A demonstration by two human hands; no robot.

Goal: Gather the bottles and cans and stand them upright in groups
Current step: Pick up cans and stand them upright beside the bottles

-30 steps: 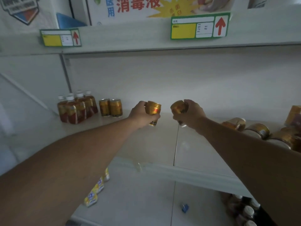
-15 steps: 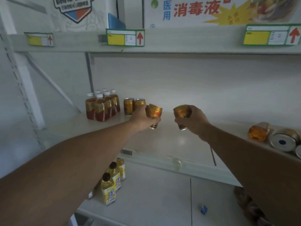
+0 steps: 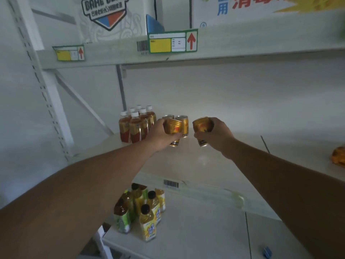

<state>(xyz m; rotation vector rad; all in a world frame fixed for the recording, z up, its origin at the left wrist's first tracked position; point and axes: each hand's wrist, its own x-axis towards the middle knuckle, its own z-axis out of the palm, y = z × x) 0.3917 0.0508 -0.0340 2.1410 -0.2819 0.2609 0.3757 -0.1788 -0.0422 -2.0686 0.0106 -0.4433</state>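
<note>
My left hand (image 3: 160, 135) grips a gold can (image 3: 174, 128), tilted, just above the middle shelf (image 3: 205, 159). My right hand (image 3: 216, 136) grips a second gold can (image 3: 201, 126), also tilted, a little to the right. Two gold cans (image 3: 183, 121) stand upright right behind the left-hand can. To their left stands a tight group of several brown tea bottles (image 3: 136, 124) with white caps. One orange item (image 3: 338, 156) lies at the shelf's far right edge, mostly cut off.
On the lower shelf (image 3: 196, 230) stands a group of several yellow and green drink bottles (image 3: 143, 208). The upper shelf (image 3: 224, 43) carries price labels and cartons. A slotted white upright (image 3: 43, 90) bounds the left side. A small blue item (image 3: 267, 252) lies low right.
Both hands have carried their cans leftward, up to the two standing cans and the tea bottles. The view has swung left, so the lying cans at the right have left the frame.
</note>
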